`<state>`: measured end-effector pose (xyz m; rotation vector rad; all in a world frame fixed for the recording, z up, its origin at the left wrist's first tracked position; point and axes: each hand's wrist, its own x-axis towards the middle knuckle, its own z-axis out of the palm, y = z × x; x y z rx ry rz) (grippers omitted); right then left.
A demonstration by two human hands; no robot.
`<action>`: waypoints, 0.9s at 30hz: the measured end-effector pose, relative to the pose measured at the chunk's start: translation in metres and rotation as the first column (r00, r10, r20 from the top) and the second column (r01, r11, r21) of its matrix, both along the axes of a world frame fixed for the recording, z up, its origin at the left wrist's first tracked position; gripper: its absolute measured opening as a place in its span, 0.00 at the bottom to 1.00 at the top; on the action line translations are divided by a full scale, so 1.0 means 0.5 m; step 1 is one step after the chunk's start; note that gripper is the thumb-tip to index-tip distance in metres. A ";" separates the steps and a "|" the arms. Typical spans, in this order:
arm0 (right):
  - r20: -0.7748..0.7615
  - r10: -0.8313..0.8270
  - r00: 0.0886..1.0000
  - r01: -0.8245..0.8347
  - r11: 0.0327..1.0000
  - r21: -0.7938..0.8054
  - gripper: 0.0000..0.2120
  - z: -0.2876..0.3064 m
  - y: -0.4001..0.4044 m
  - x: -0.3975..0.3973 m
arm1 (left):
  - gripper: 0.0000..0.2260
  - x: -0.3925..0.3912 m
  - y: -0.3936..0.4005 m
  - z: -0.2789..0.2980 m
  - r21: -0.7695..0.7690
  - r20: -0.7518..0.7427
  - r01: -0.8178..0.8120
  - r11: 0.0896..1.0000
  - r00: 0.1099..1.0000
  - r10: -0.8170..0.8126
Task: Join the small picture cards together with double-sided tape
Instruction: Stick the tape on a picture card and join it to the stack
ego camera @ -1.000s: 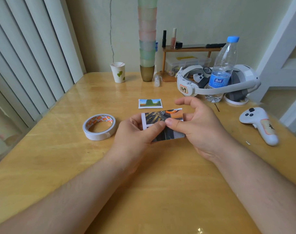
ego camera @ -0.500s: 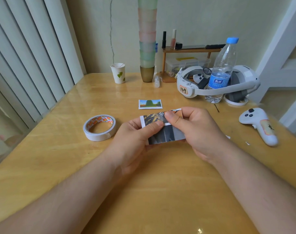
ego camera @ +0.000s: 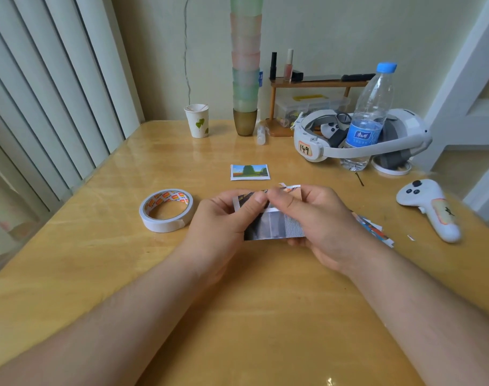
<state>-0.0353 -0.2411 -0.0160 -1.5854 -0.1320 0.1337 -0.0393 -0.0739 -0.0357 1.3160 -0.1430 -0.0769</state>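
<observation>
— The left hand (ego camera: pixel 224 218) is gripping what, exactly?

— It is pinching the joined picture cards (ego camera: pixel 276 224) at their left edge, thumb lying across the top, fingers curled underneath. The right hand (ego camera: pixel 318 218) is gripping the same cards from the right, thumb pressing down beside the left thumb near the seam, fingers wrapping behind.

— And where are the cards sitting?

— They are hanging just above the counter (ego camera: pixel 98 260), at its middle, between the two hands. The lower card is showing a grey striped picture; the upper one is showing dark and orange tones. A thin white strip (ego camera: pixel 292 187) is sticking out at the top edge by the right fingers; it is possibly tape backing, but the blur is making that hard to settle.

— Are other cards lying about?

— One landscape card (ego camera: pixel 250 172) with a green tree is lying flat farther back, apart from the hands. More cards (ego camera: pixel 374 229) are peeking out from behind the right wrist, lying on the counter.

— The tape?

— The tape roll (ego camera: pixel 166 210) is lying flat just left of the left hand, not touching it.

— What else is standing there?

— A white controller (ego camera: pixel 430 210) is lying at the right edge. A headset (ego camera: pixel 363 140) is resting at the back right with a water bottle (ego camera: pixel 368 118) standing inside its band. A paper cup (ego camera: pixel 197 121) and a tall stack of cups (ego camera: pixel 245 65) are standing along the back wall, beside a small wooden shelf (ego camera: pixel 315 84).
</observation>
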 end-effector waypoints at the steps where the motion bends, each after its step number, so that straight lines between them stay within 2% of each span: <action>1: 0.015 -0.008 1.000 0.009 0.999 -0.039 0.07 -0.002 0.001 -0.002 | 0.16 -0.001 0.000 -0.001 -0.004 0.004 0.013 1.000 1.000 -0.013; 3: 0.073 -0.023 0.997 0.029 0.996 -0.083 0.04 -0.007 0.001 -0.002 | 0.15 -0.002 0.000 -0.001 -0.036 -0.024 0.039 0.999 0.999 -0.040; 7: 0.119 -0.071 0.990 0.073 0.997 -0.012 0.06 -0.006 0.000 0.001 | 0.16 0.005 0.004 -0.006 0.009 -0.055 0.081 0.997 0.995 -0.081; 10: 0.163 -0.084 0.983 0.090 0.995 -0.031 0.05 -0.007 0.002 0.002 | 0.15 0.006 0.005 -0.005 0.010 -0.033 0.081 0.997 0.996 -0.081; 12: 0.136 -0.125 0.983 0.133 0.990 -0.051 0.04 -0.012 0.004 0.006 | 0.14 0.006 0.003 -0.002 -0.012 -0.008 0.048 0.999 0.999 -0.048; 15: 0.057 -0.146 0.988 0.151 0.985 -0.079 0.07 -0.014 0.001 0.009 | 0.10 0.009 0.005 -0.001 -0.024 0.007 -0.034 0.999 0.999 0.034; 21: 0.128 -0.187 0.974 0.205 0.966 -0.155 0.03 -0.019 -0.002 0.012 | 0.05 0.020 0.019 -0.012 0.144 -0.035 -0.081 0.986 0.996 0.086; 27: 0.161 -0.214 0.964 0.240 0.956 -0.167 0.04 -0.022 -0.004 0.017 | 0.05 0.028 0.021 -0.007 0.123 -0.074 -0.100 0.987 0.991 0.110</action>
